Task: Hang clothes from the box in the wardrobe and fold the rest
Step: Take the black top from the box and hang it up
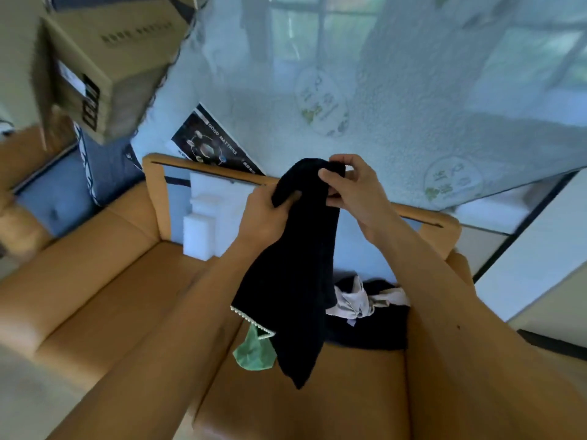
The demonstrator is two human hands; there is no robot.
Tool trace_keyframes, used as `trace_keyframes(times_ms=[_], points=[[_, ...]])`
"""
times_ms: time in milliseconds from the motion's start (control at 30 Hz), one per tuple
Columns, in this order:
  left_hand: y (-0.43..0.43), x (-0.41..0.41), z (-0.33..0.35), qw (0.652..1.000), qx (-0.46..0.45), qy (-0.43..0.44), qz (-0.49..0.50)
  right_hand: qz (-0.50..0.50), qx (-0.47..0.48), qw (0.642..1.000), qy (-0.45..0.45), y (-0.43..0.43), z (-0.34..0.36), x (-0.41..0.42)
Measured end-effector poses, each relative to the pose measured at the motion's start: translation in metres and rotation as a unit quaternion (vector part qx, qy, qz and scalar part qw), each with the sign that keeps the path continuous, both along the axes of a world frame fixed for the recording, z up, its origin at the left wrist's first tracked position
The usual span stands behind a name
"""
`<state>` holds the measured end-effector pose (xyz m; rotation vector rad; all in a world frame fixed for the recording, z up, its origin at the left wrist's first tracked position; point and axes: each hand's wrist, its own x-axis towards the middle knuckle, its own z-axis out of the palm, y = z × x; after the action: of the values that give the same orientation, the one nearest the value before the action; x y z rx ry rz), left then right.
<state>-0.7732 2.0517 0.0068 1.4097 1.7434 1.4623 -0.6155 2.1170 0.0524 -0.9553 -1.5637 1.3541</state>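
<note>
Head view, frame centre: a limp, light black garment (295, 281) is gripped at its top edge by left hand (265, 214) and right hand (355, 192), where it is best held.

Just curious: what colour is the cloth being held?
The cloth is black, pale-trimmed; head view.

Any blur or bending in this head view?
Head view: edges bend from the wide lens; the cardboard box top left is smeared; the black garment is too dark to show folds; left hand and right hand gripping it look sharp.
</note>
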Motion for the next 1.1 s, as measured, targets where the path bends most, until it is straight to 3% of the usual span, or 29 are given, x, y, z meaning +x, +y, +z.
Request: trace_keyframes(times_ms=[200,367,533,600,667,767,900,1100], points=[[-0.002,-0.011,0.102,0.995,0.051,-0.068,-0.051,0.045,0.104,0.993,-0.041,-0.016,0.036,0.005],[-0.011,-0.015,0.167,0.991,0.017,0.045,-0.124,0.007,0.223,0.973,-0.054,-0.025,0.068,0.001],[-0.021,-0.030,0.208,0.972,0.014,0.188,-0.141,0.014,0.149,0.989,0.018,-0.024,0.104,0.003],[-0.023,-0.037,0.214,0.967,0.038,0.232,-0.098,0.019,0.139,0.989,0.044,-0.028,0.120,0.001],[-0.029,-0.036,0.215,0.973,0.091,0.210,-0.042,0.025,0.133,0.988,0.069,-0.034,0.136,-0.005],[-0.038,-0.034,0.210,0.976,0.140,0.133,-0.105,0.046,0.139,0.986,0.078,-0.045,0.155,-0.014],[-0.036,-0.044,0.194,0.953,0.140,0.232,-0.136,0.069,0.144,0.985,0.060,-0.050,0.167,-0.016],[-0.032,-0.059,0.197,0.963,0.122,0.198,-0.136,0.116,0.144,0.982,-0.030,-0.036,0.175,0.009]])
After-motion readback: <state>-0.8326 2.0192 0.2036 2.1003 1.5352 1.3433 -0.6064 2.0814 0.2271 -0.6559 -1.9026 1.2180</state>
